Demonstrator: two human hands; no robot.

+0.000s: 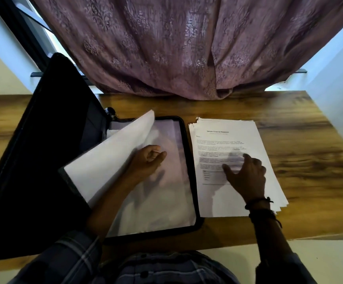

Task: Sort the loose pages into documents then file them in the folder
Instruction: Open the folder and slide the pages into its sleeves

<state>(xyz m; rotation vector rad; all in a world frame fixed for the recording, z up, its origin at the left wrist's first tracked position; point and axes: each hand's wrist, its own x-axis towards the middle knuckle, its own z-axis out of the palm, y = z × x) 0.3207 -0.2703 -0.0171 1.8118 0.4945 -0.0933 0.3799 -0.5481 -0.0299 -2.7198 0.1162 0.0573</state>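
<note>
Right beside the open black folder [189,160] on the wooden table [302,144] lies the stack of loose pages [224,138]. Only its heading is readable; the body text is too blurred to make out. The right hand [246,175], smeared by motion, rests on the top page with fingers spread. The left hand [146,159] sits inside the folder with fingers loosely curled, against a raised white sheet [113,156]. Whether it pinches that sheet, I cannot tell. The folder's dark lid [43,144] is cut off at the left edge.
</note>
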